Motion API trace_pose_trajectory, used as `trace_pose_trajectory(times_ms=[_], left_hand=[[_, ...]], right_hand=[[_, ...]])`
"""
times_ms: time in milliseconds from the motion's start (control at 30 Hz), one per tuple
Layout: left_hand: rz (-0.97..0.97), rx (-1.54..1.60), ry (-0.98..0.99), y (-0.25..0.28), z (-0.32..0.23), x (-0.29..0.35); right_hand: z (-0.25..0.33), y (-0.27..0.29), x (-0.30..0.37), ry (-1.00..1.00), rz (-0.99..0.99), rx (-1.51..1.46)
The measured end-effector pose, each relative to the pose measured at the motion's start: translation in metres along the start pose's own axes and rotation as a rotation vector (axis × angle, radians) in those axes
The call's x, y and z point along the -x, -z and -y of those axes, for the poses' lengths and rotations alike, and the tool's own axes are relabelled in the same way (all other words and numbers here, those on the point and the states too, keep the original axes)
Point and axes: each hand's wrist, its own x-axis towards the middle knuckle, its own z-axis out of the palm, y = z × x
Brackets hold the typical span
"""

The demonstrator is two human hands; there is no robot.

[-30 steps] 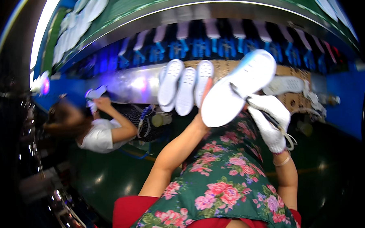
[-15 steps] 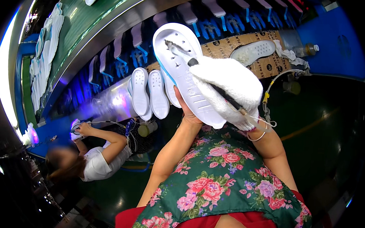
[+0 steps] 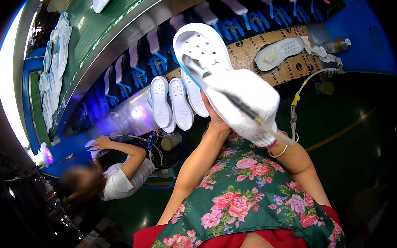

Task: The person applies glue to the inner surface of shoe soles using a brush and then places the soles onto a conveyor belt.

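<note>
My left hand point(image 3: 215, 114) is bare and grips a white shoe sole point(image 3: 201, 39) by its left side, fingers mostly hidden behind it. The sole has small holes in its wide end and a blue line along its edge. My right hand point(image 3: 246, 97), in a white knitted glove, closes round a dark-handled brush point(image 3: 195, 65) with a thin tube at its rear end. The bristles lie against the sole's inner face near the left rim. My glove hides the sole's lower half. Several more white soles point(image 3: 160, 101) lean side by side to the left of my left hand.
Another sole point(image 3: 279, 53) rests on brown cardboard point(image 3: 243, 55) beside a crumpled cloth point(image 3: 314, 50) and a bottle point(image 3: 339, 44). Behind runs a rack of pinkish insole-shaped pieces point(image 3: 206, 12), then a green conveyor point(image 3: 89, 44). A co-worker point(image 3: 121, 176) handles a shoe part at left.
The brush tip has moved down along the sole's left rim, and my gloved hand now covers more of the sole. The whole view has shifted slightly.
</note>
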Motion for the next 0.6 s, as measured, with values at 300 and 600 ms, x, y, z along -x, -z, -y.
trace_pose_trajectory(times_ms=[300, 600], left_hand=[[0.139, 0.094, 0.017, -0.011, -0.017, -0.011], [0.345, 0.073, 0.110, -0.029, -0.036, -0.029]], right_hand=[[0.000, 0.009, 0.002, 0.120, 0.128, 0.148], [-0.018, 0.001, 0.025, 0.058, 0.116, 0.134]])
